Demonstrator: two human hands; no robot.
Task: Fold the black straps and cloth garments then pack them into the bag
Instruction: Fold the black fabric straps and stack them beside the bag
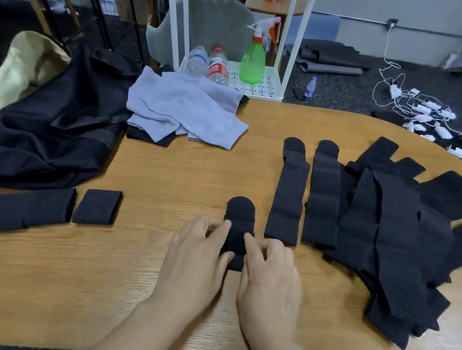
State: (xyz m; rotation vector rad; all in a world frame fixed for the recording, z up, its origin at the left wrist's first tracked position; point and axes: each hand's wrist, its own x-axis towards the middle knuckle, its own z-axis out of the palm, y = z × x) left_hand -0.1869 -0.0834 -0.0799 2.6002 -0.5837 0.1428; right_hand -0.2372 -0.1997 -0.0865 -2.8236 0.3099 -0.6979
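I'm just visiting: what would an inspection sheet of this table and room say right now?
Surface: wooden table, oval.
Job's things: strap being folded; two folded straps left; unfolded pile right; grey cloth; black bag.
Clutter: nothing seen on the table.
Grippers: left hand and right hand pinch the strap.
Cables: chargers on floor.
Surroundings: white shelf with bottles, sprayer.

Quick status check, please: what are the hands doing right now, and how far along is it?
Left hand and right hand both pinching one black strap, mid-fold. Two folded straps beside the bag. Unfolded pile waiting. Nothing blocking.
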